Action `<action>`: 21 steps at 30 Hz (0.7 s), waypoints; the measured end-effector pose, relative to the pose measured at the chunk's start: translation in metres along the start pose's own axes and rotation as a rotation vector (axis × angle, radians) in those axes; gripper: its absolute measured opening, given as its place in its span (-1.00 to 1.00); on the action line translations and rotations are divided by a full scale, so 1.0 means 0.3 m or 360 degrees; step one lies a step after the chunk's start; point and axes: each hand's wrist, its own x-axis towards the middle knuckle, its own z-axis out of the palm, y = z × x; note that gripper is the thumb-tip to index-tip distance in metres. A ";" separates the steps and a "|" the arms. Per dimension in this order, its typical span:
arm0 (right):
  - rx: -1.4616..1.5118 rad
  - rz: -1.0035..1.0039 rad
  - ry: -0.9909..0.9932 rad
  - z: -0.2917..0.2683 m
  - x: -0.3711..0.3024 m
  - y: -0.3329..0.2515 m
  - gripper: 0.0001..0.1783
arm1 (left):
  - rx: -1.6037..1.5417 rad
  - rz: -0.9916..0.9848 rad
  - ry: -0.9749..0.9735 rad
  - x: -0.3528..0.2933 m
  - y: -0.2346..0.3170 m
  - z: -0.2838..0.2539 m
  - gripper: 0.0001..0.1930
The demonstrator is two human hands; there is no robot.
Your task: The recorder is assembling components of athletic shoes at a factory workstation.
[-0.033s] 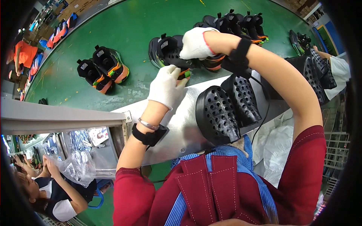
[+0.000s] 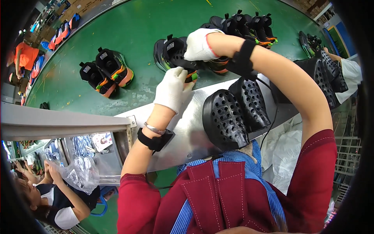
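Note:
A black sports shoe [image 2: 174,48] with green and orange trim sits on the green work surface, between my two hands. My left hand [image 2: 170,89], in a white knit glove, is closed at the shoe's near end, its thumb and fingertips pinched together there. From the far right my right hand [image 2: 200,45], also gloved, reaches over the same shoe with fingers curled down on its side; the fingertips are partly hidden. Another dark shoe [image 2: 158,52] stands against its left side. Nearer my body, two black perforated shoe-shaped forms [image 2: 225,119] rest on the metal ledge [image 2: 187,134].
A pair of black shoes [image 2: 107,70] stands to the left on the green surface [image 2: 136,31]. More shoes [image 2: 237,25] line up beyond my right hand. A metal rail [image 2: 66,123] crosses at left. A seated person [image 2: 66,195] handles clear plastic at lower left; a cable hangs from my right wrist.
My right hand has shifted very slightly left over the shoe, and my left hand a touch to the right. Both stay at the same shoe.

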 end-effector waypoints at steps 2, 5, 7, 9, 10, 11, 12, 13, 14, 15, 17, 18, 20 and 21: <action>0.0042 0.0062 0.0157 0.037 0.043 0.000 -0.53 | 0.0026 -0.0037 -0.0016 0.017 0.012 0.006 -0.59; -0.0018 -0.0010 0.0219 0.056 0.051 -0.022 -0.57 | 0.0040 -0.0038 -0.0068 0.038 -0.007 0.016 -0.62; -0.0064 0.0013 0.0230 0.065 0.059 -0.019 -0.62 | 0.0030 -0.0045 -0.0116 0.063 -0.018 0.017 -0.65; -0.0161 -0.0045 0.0209 0.082 0.080 -0.030 -0.64 | 0.0020 -0.0056 -0.0163 0.085 -0.029 0.019 -0.69; -0.0257 -0.0106 0.0189 0.091 0.095 -0.041 -0.65 | 0.0061 -0.0127 -0.0248 0.095 -0.034 0.022 -0.72; -0.0119 0.0012 0.0279 0.113 0.112 -0.067 -0.68 | 0.0101 -0.0200 -0.0333 0.098 -0.039 0.022 -0.73; -0.0109 -0.0023 0.0310 0.144 0.133 -0.074 -0.69 | 0.0100 -0.0204 -0.0336 0.096 -0.047 0.029 -0.73; -0.0045 0.0003 0.0336 0.160 0.152 -0.078 -0.69 | 0.0051 -0.0255 -0.0349 0.098 -0.055 0.034 -0.73; 0.0018 0.0029 0.0362 0.174 0.171 -0.077 -0.69 | 0.0002 -0.0306 -0.0362 0.104 -0.063 0.038 -0.73; 0.0039 0.0028 0.0365 0.185 0.183 -0.077 -0.67 | 0.0001 -0.0308 -0.0364 0.104 -0.068 0.041 -0.73; 0.0135 0.0101 0.0364 0.232 0.229 -0.066 -0.66 | -0.0022 -0.0305 -0.0517 0.111 -0.075 0.048 -0.71; 0.0226 0.0161 0.0366 0.234 0.242 -0.075 -0.64 | -0.0022 -0.0315 -0.0515 0.117 -0.077 0.048 -0.71; 0.0264 0.0136 0.0345 0.229 0.254 -0.061 -0.57 | 0.0180 -0.0462 -0.0757 0.148 -0.077 0.053 -0.65; 0.0165 -0.0041 0.0236 0.199 0.245 -0.055 -0.55 | 0.0176 -0.0462 -0.0763 0.157 -0.096 0.067 -0.65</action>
